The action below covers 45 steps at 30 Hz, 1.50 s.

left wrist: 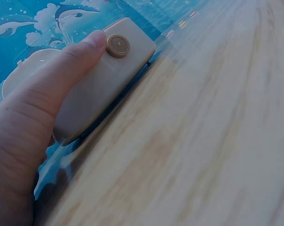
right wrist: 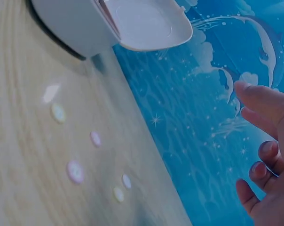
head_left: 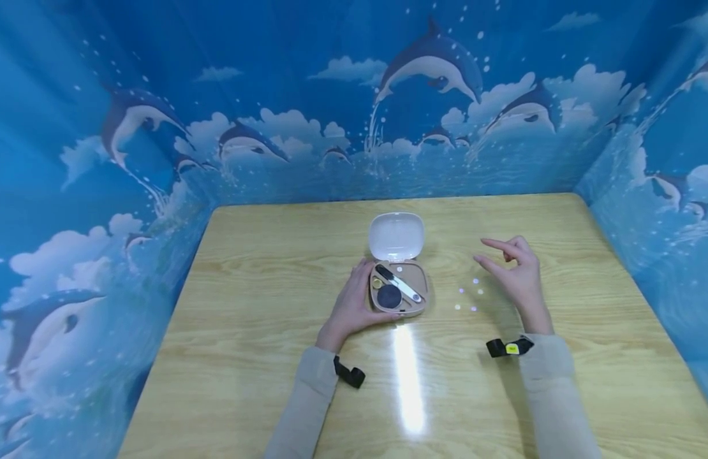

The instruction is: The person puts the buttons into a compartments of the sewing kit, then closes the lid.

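My left hand (head_left: 356,301) grips a small beige box (head_left: 424,280) on the table, its thumb along the front wall by a round brown latch (left wrist: 118,45) and its fingers at the left side. The translucent lid (head_left: 397,236) stands open at the back. Inside are a black and silver slim tool (head_left: 408,290) lying diagonally, a dark round disc (head_left: 390,296), a small gold round piece (head_left: 377,283) and a pale button (head_left: 399,269). To the right, my right hand (head_left: 517,271) hovers with thumb and index finger apart and nothing between them.
Several small pale buttons (head_left: 473,309) lie loose on the wood-grain table (head_left: 262,268) between the box and my right hand. Behind the table hangs a blue dolphin-print curtain (head_left: 308,172), also along both sides. A black wrist strap (head_left: 349,373) sits at my left cuff.
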Tool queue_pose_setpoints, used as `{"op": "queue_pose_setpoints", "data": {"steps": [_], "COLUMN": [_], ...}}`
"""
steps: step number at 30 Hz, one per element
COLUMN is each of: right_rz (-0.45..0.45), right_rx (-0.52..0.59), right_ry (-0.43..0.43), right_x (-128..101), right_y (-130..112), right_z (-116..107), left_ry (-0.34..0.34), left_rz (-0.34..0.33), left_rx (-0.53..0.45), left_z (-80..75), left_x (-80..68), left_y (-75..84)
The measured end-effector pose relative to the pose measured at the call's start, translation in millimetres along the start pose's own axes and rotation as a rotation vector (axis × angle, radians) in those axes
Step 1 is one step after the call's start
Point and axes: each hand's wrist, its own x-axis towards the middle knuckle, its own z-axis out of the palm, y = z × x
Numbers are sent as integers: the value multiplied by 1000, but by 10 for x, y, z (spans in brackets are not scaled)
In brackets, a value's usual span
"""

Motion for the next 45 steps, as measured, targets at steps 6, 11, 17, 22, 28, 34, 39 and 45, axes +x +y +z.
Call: {"op": "queue_pose_setpoints", "data": {"steps": [6,11,17,22,28,34,39,45], "right_rz": [98,172,175,173,175,131,116,100], "right_rx": [-36,-60,-90,-119,-149,-161,-160,-194], "right_ry": [-37,-79,-147,-196,-207,-200,-197,-196], "right_x": [-67,-134,-224,-261,-281,-267,-260,-248], "right_y": [310,679,917,1023,1138,1223,1214,1162], "right_z": [-55,-57,-48,-42,-30,6,36,40], "left_ry": [7,3,4,13,9,14,17,21], "left_rz": [9,7,11,16,11,15,30,29], "left_rx": [-4,-6,-13,-18,-8,-7,6,3], "left_z": [-9,-4,11,11,12,4,15,23], "left_x": [-4,0,-8,-15,-27,-18,-13,-10], "left_y": [6,5,-5,-3,-2,-4,-23,-29]}}
